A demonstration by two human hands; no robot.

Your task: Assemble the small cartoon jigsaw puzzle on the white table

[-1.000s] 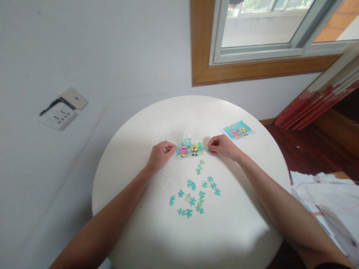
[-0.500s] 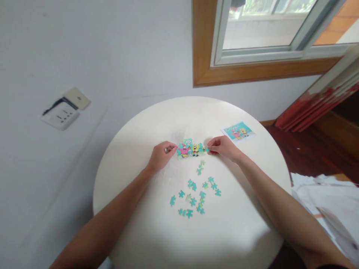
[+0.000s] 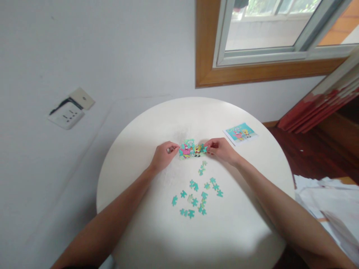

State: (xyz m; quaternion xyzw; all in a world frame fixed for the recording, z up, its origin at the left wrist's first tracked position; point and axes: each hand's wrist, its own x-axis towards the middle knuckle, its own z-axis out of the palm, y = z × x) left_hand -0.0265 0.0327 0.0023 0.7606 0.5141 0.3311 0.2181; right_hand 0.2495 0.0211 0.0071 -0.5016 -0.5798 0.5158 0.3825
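A partly joined jigsaw puzzle [image 3: 186, 150] with cartoon figures on a green ground lies flat on the white table. At its left edge my left hand [image 3: 165, 155] is closed, thumb and fingertips pinching the border. My right hand [image 3: 220, 149] is closed on a small teal puzzle piece [image 3: 205, 149], held against the puzzle's right side; the fingers partly cover that spot. Closer to me lie several loose teal and pale green pieces, among them a linked strip [image 3: 202, 168] and a single piece [image 3: 191, 213].
The round white table [image 3: 134, 231] stands against the wall. A picture card [image 3: 240, 133] with the same cartoon figures lies at the back right. Right of the table are stacked papers [image 3: 322, 198] and a red curtain [image 3: 300, 116]. A wooden-framed window [image 3: 206, 76] is above.
My right hand has moved slightly left, bringing the teal piece up to the puzzle's right side. My left hand stays at the left edge. The whole view has shifted a little.
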